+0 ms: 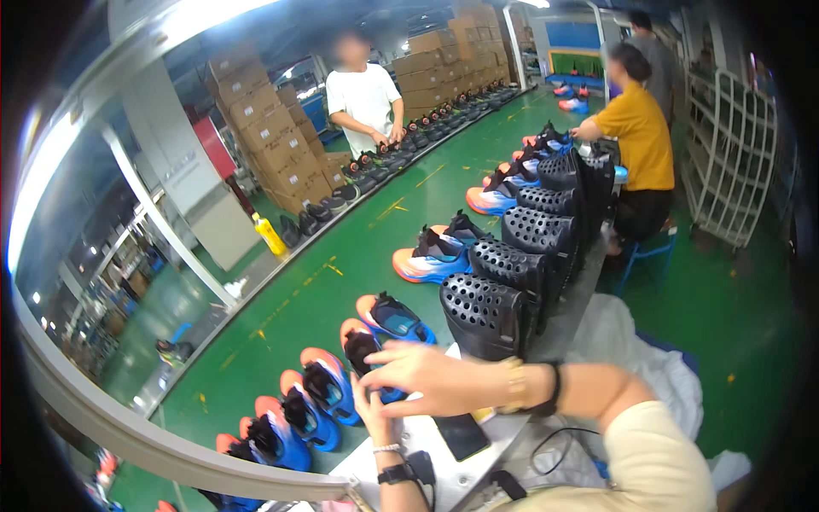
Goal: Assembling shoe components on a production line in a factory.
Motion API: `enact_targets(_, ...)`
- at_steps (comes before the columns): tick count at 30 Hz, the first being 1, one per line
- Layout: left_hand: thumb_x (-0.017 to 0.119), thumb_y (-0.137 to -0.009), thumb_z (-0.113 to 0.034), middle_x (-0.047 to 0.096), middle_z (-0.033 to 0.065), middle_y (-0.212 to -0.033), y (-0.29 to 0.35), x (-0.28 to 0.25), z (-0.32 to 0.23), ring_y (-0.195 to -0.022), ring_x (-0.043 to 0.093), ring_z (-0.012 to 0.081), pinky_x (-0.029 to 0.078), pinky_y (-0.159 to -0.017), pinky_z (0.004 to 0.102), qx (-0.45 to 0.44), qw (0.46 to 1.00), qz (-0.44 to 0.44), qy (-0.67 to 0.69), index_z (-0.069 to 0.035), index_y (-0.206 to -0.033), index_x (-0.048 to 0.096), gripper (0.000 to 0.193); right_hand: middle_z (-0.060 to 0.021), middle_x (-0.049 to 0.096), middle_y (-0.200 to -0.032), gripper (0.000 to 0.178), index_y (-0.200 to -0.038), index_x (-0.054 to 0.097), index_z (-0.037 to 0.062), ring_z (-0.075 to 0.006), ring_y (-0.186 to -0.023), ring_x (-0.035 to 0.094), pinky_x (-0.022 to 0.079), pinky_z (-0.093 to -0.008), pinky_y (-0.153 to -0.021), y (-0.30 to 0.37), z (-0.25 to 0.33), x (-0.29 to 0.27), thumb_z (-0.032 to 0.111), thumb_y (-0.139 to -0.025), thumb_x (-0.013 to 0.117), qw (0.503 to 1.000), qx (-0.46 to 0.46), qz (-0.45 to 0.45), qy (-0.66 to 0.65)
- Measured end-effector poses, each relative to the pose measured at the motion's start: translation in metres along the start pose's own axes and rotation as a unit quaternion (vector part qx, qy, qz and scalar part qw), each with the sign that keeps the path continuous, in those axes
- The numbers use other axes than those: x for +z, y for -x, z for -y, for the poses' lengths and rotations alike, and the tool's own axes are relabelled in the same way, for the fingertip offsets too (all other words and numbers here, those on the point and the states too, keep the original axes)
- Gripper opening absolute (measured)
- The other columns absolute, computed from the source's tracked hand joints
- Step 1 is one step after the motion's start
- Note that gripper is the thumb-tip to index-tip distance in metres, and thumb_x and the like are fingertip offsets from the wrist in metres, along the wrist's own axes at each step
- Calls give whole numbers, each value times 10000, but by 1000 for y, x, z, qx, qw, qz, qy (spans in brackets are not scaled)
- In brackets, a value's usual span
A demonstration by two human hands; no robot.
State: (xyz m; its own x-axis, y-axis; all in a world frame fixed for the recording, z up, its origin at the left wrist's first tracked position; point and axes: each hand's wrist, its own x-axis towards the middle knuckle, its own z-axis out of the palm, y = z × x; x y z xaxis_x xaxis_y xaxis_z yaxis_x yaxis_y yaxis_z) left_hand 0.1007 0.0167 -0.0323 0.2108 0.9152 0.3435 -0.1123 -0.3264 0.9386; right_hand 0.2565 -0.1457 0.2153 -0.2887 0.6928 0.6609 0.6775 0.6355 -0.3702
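Note:
My right hand [431, 378] reaches leftward across the front, its fingers stretched out, apart and slightly blurred, with nothing visible in them. Just below it, my left hand [374, 420] points upward and partly overlaps it; the fingers that show are extended, and nothing held can be seen. Right behind both hands sits a blue and orange sneaker [362, 350] with a black collar, partly covered by my fingers. Another such sneaker [394, 317] stands beyond it. More sneakers [322, 388] line up toward the near left. A dark phone [461, 435] lies below my right wrist.
Black perforated boot-shaped forms [485, 311] stand in a row at right. The green work surface [316, 286] stretches away. Across it, a person in white [365, 98] handles dark shoes. A person in yellow [638, 128] sits at far right. A curved pale rail [171, 439] crosses the near left.

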Motion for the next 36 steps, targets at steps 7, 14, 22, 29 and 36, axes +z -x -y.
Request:
enact_targets(7, 730, -790, -37, 576, 229, -1250, -72, -18, -20, -1244, 526, 309, 363, -1088, 382, 49, 984, -64, -161, 35, -1265, 464, 549, -148, 707, -862, 368, -1056, 640, 2, -308, -746, 682, 507, -377, -709, 60, -34, -208, 297, -846, 706, 922, 185, -299, 162)
enact_targets(14, 855, -674, -94, 627, 77, -1189, -113, -31, -11, -1084, 603, 200, 483, -966, 346, -79, 946, 207, -236, -40, -1297, 525, 707, -180, 669, -1105, 426, -1163, 595, 4, -318, -1081, 624, 467, -386, -931, 158, -169, -244, 285, -859, 698, 839, 352, -307, 280)
enact_targets(22, 834, -654, -168, 700, 174, -1030, -102, -15, -8, -946, 685, 319, 536, -853, 407, -18, 893, 121, -433, -28, -1226, 564, 648, -249, 647, -1049, 596, -1194, 506, 37, -394, -1029, 622, 477, -418, -895, 174, -183, -260, 254, -727, 806, 867, 418, -170, 212)
enact_targets(29, 843, -626, -189, 684, 201, -1081, -105, -45, 5, -1005, 675, 351, 535, -888, 428, -22, 908, 102, -406, -58, -1320, 478, 795, -259, 637, -919, 584, -1178, 516, 56, -415, -934, 638, 489, -438, -800, 173, -190, -254, 261, -723, 818, 875, 387, -150, 248)
enact_targets(36, 878, -556, -70, 674, 151, -1159, -102, -41, -10, -1085, 649, 287, 512, -953, 387, -73, 904, 147, -394, -58, -1313, 512, 841, -276, 666, -1024, 658, -1231, 514, 55, -420, -1005, 643, 502, -449, -871, 166, -153, -273, 373, -729, 798, 845, 434, -172, 260)
